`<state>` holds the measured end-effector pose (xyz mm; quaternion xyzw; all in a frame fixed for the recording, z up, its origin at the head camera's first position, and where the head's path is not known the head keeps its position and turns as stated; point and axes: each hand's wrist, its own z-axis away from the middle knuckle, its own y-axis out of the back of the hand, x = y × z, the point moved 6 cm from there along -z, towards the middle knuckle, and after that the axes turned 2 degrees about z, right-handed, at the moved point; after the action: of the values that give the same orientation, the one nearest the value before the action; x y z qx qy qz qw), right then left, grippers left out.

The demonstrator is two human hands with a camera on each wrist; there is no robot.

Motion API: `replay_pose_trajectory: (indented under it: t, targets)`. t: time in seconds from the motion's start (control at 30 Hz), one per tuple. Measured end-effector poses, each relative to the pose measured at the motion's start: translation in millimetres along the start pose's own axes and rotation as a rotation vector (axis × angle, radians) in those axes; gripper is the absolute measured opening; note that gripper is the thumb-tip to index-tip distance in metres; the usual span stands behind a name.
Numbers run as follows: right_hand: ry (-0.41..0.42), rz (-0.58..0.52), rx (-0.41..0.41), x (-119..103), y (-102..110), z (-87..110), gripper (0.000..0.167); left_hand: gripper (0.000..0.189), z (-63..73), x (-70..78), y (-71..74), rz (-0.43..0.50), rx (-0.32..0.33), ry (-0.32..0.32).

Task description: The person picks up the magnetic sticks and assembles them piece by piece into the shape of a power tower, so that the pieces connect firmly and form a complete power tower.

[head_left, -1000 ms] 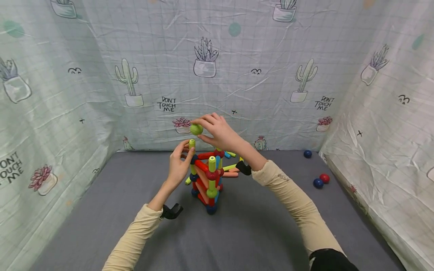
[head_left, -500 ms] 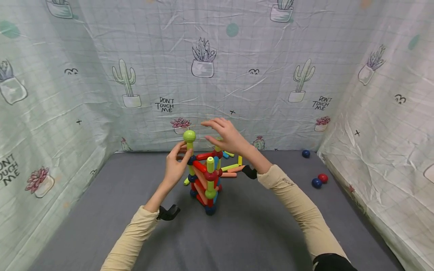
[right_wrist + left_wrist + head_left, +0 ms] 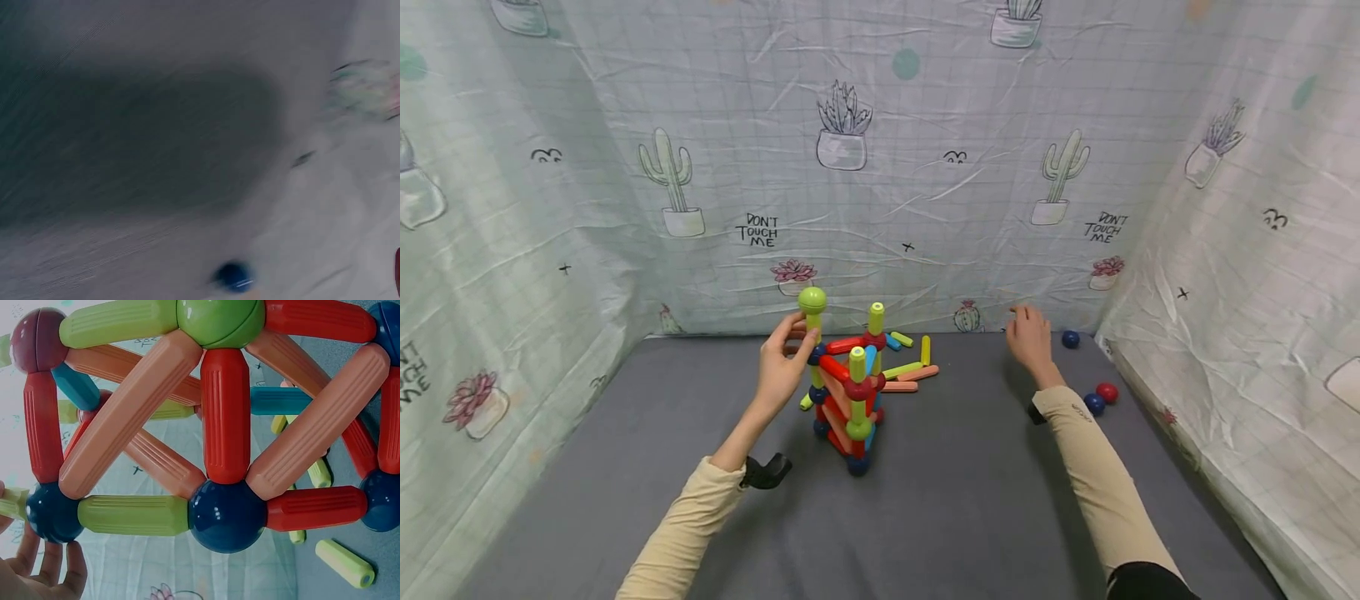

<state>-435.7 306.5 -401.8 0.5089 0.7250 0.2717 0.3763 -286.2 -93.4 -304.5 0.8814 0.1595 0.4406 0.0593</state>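
Note:
A tower of magnetic rods and balls [image 3: 837, 392] stands on the grey table, with red, orange, blue and green rods. My left hand [image 3: 781, 367] pinches the upright green rod [image 3: 814, 325] at the tower's top left corner, which a green ball [image 3: 812, 300] caps. In the left wrist view, its fingers curl beside a dark blue ball [image 3: 54, 512] at that rod's base. Bare green rods top the other two corners. My right hand [image 3: 1030, 340], fingers loosely bent and holding nothing, hovers over the table's right side, left of a blue ball [image 3: 1071, 339].
A red ball [image 3: 1107, 392] and another blue ball [image 3: 1093, 404] lie near the table's right edge. Behind the tower, several loose rods [image 3: 917, 373] are scattered. Patterned cloth [image 3: 925, 183] walls off the back and both sides.
The green ball, earlier in my right hand, now sits on the rod my left hand steadies. My right hand let go and swung right, away from the tower.

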Motion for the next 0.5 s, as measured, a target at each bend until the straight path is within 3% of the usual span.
replay_pose_trajectory:
  t: [0.23,0.5]
  targets:
    - [-0.235,0.108,-0.281,74.4,-16.5,14.4,0.041,0.028,-4.8,1.5,-1.3,-0.002,-0.004,-0.006]
    - [-0.339,0.118,-0.551,112.6,-28.5,21.1,0.057,0.029,-0.3,0.4,2.5,-0.007,-0.011,-0.004]
